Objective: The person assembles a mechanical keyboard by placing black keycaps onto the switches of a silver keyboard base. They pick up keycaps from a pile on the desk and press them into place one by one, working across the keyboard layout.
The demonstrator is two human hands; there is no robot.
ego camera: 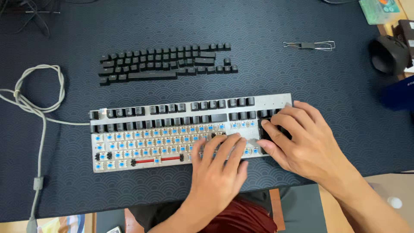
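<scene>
A silver mechanical keyboard [276,100] lies on the dark desk mat, most of its keycaps off so blue switches show. Black keycaps remain on its top two rows and on the number pad at the right end. My left hand [217,166] rests flat on the lower right of the main switch block, fingers spread and holding nothing. My right hand [302,138] lies over the number pad with its fingers pressing down on the black caps there. Removed black keycaps [166,64] sit laid out in rows on the mat behind the keyboard.
A wire keycap puller [310,45] lies at the back right. A black mouse [388,54] sits at the right edge. The keyboard's grey cable [41,110] loops at the left. The patterned dark mat [258,26] covers most of the desk.
</scene>
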